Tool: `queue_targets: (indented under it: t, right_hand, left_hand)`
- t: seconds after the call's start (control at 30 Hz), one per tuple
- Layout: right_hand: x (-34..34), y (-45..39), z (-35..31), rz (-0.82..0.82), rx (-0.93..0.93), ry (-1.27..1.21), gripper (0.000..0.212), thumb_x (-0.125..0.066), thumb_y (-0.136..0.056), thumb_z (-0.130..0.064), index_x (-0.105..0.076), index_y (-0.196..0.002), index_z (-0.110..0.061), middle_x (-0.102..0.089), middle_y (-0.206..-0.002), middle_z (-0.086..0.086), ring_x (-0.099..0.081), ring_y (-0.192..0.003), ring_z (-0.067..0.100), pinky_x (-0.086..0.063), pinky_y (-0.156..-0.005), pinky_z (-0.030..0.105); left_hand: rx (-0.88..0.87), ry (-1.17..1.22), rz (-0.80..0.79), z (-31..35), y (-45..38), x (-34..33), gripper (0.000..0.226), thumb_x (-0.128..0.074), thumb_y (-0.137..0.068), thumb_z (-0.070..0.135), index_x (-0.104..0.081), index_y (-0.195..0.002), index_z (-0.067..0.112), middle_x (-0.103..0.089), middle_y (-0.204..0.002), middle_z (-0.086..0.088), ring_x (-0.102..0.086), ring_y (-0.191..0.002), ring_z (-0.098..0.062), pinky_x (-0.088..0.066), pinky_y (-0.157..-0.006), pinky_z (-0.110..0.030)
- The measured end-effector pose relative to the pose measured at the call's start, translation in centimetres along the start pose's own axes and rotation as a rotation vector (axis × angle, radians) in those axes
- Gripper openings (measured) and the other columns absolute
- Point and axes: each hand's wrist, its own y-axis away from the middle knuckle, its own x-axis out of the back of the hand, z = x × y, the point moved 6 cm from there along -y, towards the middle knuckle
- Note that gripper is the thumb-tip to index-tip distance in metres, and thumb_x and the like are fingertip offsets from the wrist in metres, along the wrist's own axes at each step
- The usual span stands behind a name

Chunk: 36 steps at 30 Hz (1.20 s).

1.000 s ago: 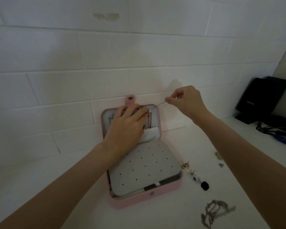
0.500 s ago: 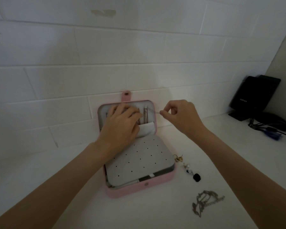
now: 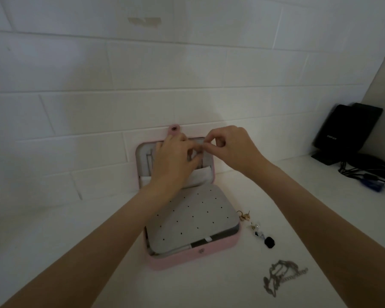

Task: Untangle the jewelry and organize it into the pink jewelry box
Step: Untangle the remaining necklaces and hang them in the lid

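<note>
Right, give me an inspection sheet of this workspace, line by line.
Surface: white counter against a white brick wall.
Job's things: pink jewelry box open, lid leaning on the wall; grey perforated panel inside.
Clutter: tangled chain, gold earrings, pearl pieces, black piece loose right of the box.
Grips: left hand at the lid's inside; right hand pinching something thin there, too small to tell.
Cables: dark bundle with blue plug far right.
Surroundings: black device in the corner.
</note>
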Motion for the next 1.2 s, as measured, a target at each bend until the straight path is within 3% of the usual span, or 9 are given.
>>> queue_targets:
  t: [0.1, 0.17, 0.3, 0.4, 0.5, 0.63, 0.87, 1.1, 1.2]
  right_hand:
    - [-0.4, -0.7, 1.1, 0.046, -0.07, -0.005, 0.014, -0.068, -0.083, -0.026, -0.071, -0.078, -0.013, -0.039, -0.048, -0.013, -0.043, -0.044, 0.003, -0.031, -0.051, 0.021]
    - [-0.8, -0.8, 1.7, 0.083, -0.114, -0.038, 0.014, -0.069, -0.082, -0.026, -0.07, -0.077, -0.014, -0.042, -0.052, -0.012, -0.04, -0.048, 0.004, -0.032, -0.053, 0.022]
    - [-1.1, -0.8, 2.5, 0.145, -0.215, -0.106, 0.018, -0.072, -0.079, -0.027, -0.062, -0.068, -0.017, -0.046, -0.055, -0.008, -0.041, -0.052, 0.004, -0.036, -0.059, 0.025]
    - [-1.0, -0.9, 3.2, 0.177, -0.292, -0.109, 0.022, -0.073, -0.078, -0.03, -0.06, -0.066, -0.017, -0.047, -0.056, -0.007, -0.043, -0.053, 0.006, -0.038, -0.059, 0.027]
    - [-1.0, -1.0, 3.5, 0.188, -0.33, -0.111, 0.024, -0.074, -0.076, -0.033, -0.059, -0.066, -0.017, -0.048, -0.058, -0.008, -0.045, -0.056, 0.009, -0.039, -0.06, 0.027]
    - [-1.4, -1.0, 3.8, 0.194, -0.372, -0.128, 0.03, -0.075, -0.075, -0.034, -0.055, -0.06, -0.018, -0.049, -0.057, -0.009, -0.045, -0.054, 0.005, -0.04, -0.059, 0.027]
    - [-1.7, -0.9, 4.2, 0.208, -0.42, -0.153, 0.033, -0.074, -0.075, -0.031, -0.053, -0.053, -0.018, -0.055, -0.059, -0.006, -0.056, -0.062, 0.016, -0.051, -0.064, 0.035]
    - [-2.0, 0.3, 4.8, 0.128, -0.46, -0.2, 0.033, -0.076, -0.075, -0.028, -0.054, -0.053, -0.016, -0.052, -0.056, -0.006, -0.047, -0.053, 0.009, -0.04, -0.057, 0.027]
    - [-2.1, 1.4, 4.8, 0.058, -0.471, -0.25, 0.03, -0.077, -0.075, -0.026, -0.057, -0.056, -0.013, -0.049, -0.052, -0.005, -0.043, -0.049, 0.007, -0.036, -0.052, 0.022]
  left_hand:
    - [0.063, -0.121, 0.076, -0.4, 0.1, -0.1, 0.018, -0.058, -0.088, 0.029, -0.071, -0.095, 0.019, -0.058, -0.091, -0.001, -0.049, -0.105, -0.022, -0.017, -0.073, -0.027]
    - [0.064, -0.227, 0.117, -0.5, 0.2, -0.1, 0.019, -0.056, -0.086, 0.026, -0.07, -0.084, 0.014, -0.065, -0.097, -0.007, -0.056, -0.097, -0.027, -0.019, -0.074, -0.031]
    - [-0.104, -0.416, 0.165, -0.1, 0.0, -0.6, 0.026, -0.048, -0.082, 0.023, -0.064, -0.066, 0.009, -0.067, -0.077, -0.012, -0.065, -0.076, -0.027, -0.024, -0.068, -0.031]
    - [-0.215, -0.512, 0.224, 0.1, -0.5, -0.4, 0.016, -0.059, -0.08, 0.015, -0.061, -0.066, 0.009, -0.064, -0.071, -0.012, -0.065, -0.074, -0.027, -0.025, -0.066, -0.031]
    - [-0.299, -0.579, 0.237, 0.5, -0.9, -0.3, 0.016, -0.073, -0.069, 0.007, -0.059, -0.062, 0.01, -0.058, -0.061, -0.008, -0.058, -0.058, -0.024, -0.025, -0.064, -0.03]
    - [-0.362, -0.608, 0.218, 0.7, -1.0, -0.3, 0.019, -0.075, -0.066, 0.004, -0.058, -0.059, 0.011, -0.055, -0.056, -0.005, -0.054, -0.052, -0.023, -0.024, -0.063, -0.029]
    - [-0.377, -0.61, 0.189, 1.0, -1.5, -0.5, 0.018, -0.077, -0.06, 0.005, -0.061, -0.059, 0.011, -0.056, -0.056, -0.005, -0.053, -0.049, -0.024, -0.027, -0.065, -0.029]
    - [-0.414, -0.524, 0.194, 0.8, -0.8, -0.4, 0.016, -0.075, -0.061, 0.004, -0.062, -0.058, 0.012, -0.054, -0.054, -0.003, -0.051, -0.048, -0.023, -0.025, -0.062, -0.028]
    - [-0.444, -0.479, 0.209, 0.2, 0.4, -0.1, 0.01, -0.068, -0.071, 0.007, -0.064, -0.063, 0.011, -0.058, -0.061, -0.004, -0.054, -0.056, -0.024, -0.026, -0.062, -0.03]
